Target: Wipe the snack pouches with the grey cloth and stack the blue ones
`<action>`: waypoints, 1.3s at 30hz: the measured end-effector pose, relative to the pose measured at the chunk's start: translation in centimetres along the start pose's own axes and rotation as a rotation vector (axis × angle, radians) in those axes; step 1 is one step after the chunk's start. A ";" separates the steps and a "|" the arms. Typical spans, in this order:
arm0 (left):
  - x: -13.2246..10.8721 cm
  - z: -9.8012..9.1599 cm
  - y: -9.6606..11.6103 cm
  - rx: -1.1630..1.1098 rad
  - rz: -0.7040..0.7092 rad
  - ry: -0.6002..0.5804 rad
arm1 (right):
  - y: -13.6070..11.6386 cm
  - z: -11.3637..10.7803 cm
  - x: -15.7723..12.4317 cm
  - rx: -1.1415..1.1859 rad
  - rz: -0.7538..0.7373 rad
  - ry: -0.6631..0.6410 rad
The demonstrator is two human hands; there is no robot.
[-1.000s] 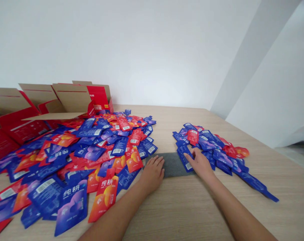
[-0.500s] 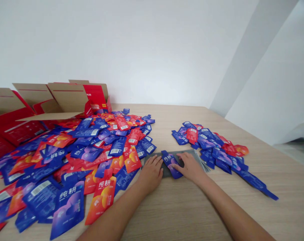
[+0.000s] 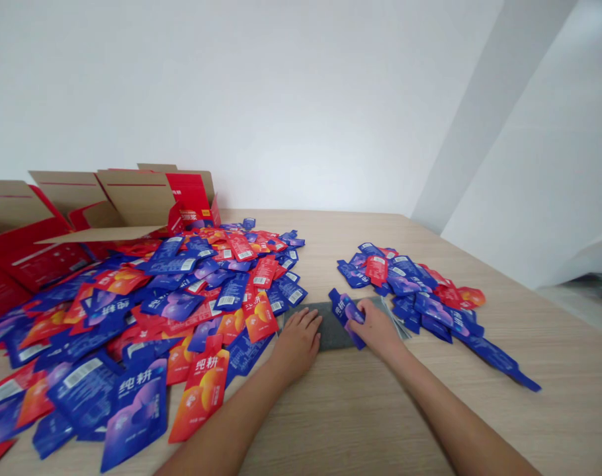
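Note:
Between the thumb and fingers of my right hand [image 3: 378, 328] is a blue pouch [image 3: 344, 311] with white lettering and a purple print. It is held tilted over the right part of a dark grey flat pad [image 3: 331, 336] on the table. My left hand [image 3: 298, 340] lies flat, palm down, on the left end of that pad, its fingers stretched out and holding nothing. Thin clear sheets or bags [image 3: 399, 320] stick out from the pad's right end. What they are exactly is hard to make out.
A large heap of blue and red-orange pouches [image 3: 176, 304] covers the table's left side. Behind it stand open red cardboard boxes [image 3: 189, 198] with brown flaps. A smaller pouch pile [image 3: 405, 277] lies to the right. A white wall [image 3: 305, 99] rises behind the table [image 3: 331, 416].
My right hand has closed on the blue pouch and shifted it slightly right, lifting it off the pad. My left hand stays in place. The view has moved a little.

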State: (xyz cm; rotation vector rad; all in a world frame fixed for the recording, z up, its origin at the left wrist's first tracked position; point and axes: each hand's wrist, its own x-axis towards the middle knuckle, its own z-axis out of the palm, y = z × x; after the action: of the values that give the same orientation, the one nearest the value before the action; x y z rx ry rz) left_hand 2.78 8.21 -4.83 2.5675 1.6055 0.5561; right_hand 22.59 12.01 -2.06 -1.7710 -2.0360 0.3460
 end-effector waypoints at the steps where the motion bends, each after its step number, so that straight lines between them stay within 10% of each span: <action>1: 0.0 0.0 0.0 0.000 -0.001 -0.001 | 0.1 -0.3 0.0 -0.009 -0.011 0.063; 5: 0.0 -0.1 0.0 -0.008 -0.001 0.007 | -0.1 -0.9 -0.3 0.051 -0.138 0.188; 15: 0.0 -0.2 0.0 0.008 0.011 -0.013 | 0.3 2.4 -0.6 0.003 -0.465 0.035; 28: -0.1 -0.1 0.0 0.004 0.007 -0.001 | 1.6 3.2 0.6 -0.318 -0.314 -0.034; 39: -0.2 -0.1 0.0 0.001 0.009 0.003 | 3.5 -0.1 1.3 -0.088 -0.373 0.359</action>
State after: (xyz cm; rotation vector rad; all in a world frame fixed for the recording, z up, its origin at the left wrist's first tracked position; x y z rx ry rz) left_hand 2.66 8.04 -4.79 2.5768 1.5959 0.5604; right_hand 25.63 13.87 -3.33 -1.3385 -2.0760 -0.1663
